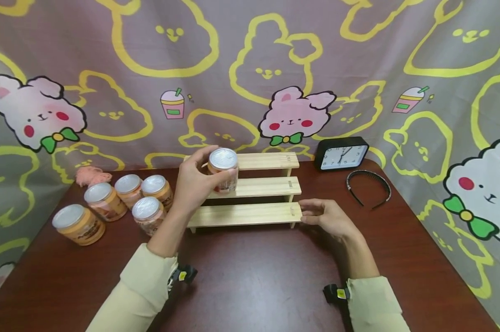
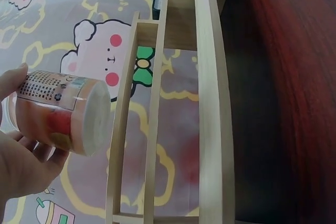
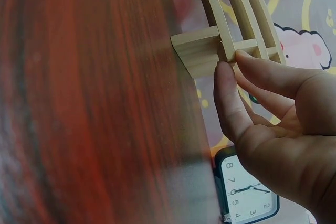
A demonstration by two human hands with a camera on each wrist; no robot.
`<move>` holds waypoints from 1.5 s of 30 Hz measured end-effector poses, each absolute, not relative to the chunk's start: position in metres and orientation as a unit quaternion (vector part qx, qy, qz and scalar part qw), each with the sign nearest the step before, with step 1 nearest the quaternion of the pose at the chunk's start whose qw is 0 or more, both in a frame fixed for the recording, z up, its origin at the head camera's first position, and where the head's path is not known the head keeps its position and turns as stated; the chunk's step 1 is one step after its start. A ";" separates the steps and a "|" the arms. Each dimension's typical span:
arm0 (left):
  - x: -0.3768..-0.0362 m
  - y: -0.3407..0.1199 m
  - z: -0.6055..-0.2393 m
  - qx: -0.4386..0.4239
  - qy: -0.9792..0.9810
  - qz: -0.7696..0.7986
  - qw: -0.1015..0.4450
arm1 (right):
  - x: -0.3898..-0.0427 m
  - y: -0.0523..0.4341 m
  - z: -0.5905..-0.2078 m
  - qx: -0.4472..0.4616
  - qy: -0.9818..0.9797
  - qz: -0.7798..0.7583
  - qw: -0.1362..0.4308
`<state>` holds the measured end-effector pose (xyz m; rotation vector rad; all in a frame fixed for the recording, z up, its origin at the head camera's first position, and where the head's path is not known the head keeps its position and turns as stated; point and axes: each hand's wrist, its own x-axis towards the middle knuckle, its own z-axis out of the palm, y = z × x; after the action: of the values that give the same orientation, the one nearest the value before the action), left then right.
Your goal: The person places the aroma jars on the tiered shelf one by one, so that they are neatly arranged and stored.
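My left hand grips a small orange jar with a silver lid, held upright just above the middle step of a three-step wooden shelf. In the left wrist view the jar lies in the fingers beside the shelf's slats. My right hand rests with straight fingers on the right end of the lowest step. In the right wrist view the thumb presses the shelf's end panel and the fingers lie over the step.
Several more silver-lidded jars stand in a cluster on the left of the dark red table. A pink soft thing lies behind them. A black clock and a black headband sit at the back right.
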<state>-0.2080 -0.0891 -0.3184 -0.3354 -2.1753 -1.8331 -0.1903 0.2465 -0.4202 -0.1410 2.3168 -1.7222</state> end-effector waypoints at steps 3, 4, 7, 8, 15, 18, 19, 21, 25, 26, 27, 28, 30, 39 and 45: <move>-0.213 -0.084 -0.317 -0.119 -0.752 -0.634 0.134 | -0.190 0.247 -0.420 -0.044 0.793 -0.594 0.127; -0.214 -0.082 -0.317 -0.122 -0.752 -0.633 0.134 | -0.190 0.247 -0.420 -0.045 0.792 -0.595 0.127; -0.218 -0.077 -0.315 -0.128 -0.749 -0.637 0.129 | -0.189 0.247 -0.420 -0.044 0.791 -0.596 0.128; -0.219 -0.075 -0.315 -0.129 -0.748 -0.638 0.128 | -0.189 0.247 -0.420 -0.043 0.791 -0.596 0.129; -0.227 -0.062 -0.311 -0.142 -0.744 -0.641 0.127 | -0.190 0.247 -0.419 -0.047 0.792 -0.595 0.129; -0.231 -0.056 -0.311 -0.148 -0.741 -0.644 0.122 | -0.191 0.247 -0.419 -0.050 0.794 -0.592 0.129; -0.233 -0.054 -0.311 -0.150 -0.740 -0.645 0.118 | -0.191 0.247 -0.419 -0.052 0.795 -0.591 0.128; -0.236 -0.051 -0.311 -0.153 -0.737 -0.648 0.113 | -0.191 0.248 -0.418 -0.054 0.796 -0.589 0.128; -0.241 -0.042 -0.312 -0.161 -0.734 -0.651 0.108 | -0.193 0.249 -0.418 -0.058 0.795 -0.590 0.126; -0.242 -0.040 -0.312 -0.163 -0.732 -0.652 0.108 | -0.193 0.249 -0.418 -0.058 0.794 -0.592 0.127; -0.243 -0.038 -0.311 -0.164 -0.731 -0.654 0.107 | -0.193 0.249 -0.418 -0.058 0.794 -0.592 0.127; -0.244 -0.036 -0.311 -0.164 -0.729 -0.656 0.106 | -0.193 0.249 -0.419 -0.058 0.793 -0.593 0.129; -0.245 -0.031 -0.311 -0.163 -0.727 -0.658 0.106 | -0.192 0.249 -0.420 -0.058 0.792 -0.593 0.131; -0.259 -0.011 -0.315 -0.164 -0.715 -0.670 0.112 | -0.191 0.248 -0.420 -0.055 0.791 -0.595 0.130; -0.269 -0.003 -0.317 -0.157 -0.719 -0.666 0.123 | -0.191 0.247 -0.419 -0.058 0.787 -0.600 0.132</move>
<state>-0.2695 -0.0030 -0.3174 -0.4577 -2.0967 -1.9439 -0.1908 0.2470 -0.4191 -0.1684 2.2832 -1.7418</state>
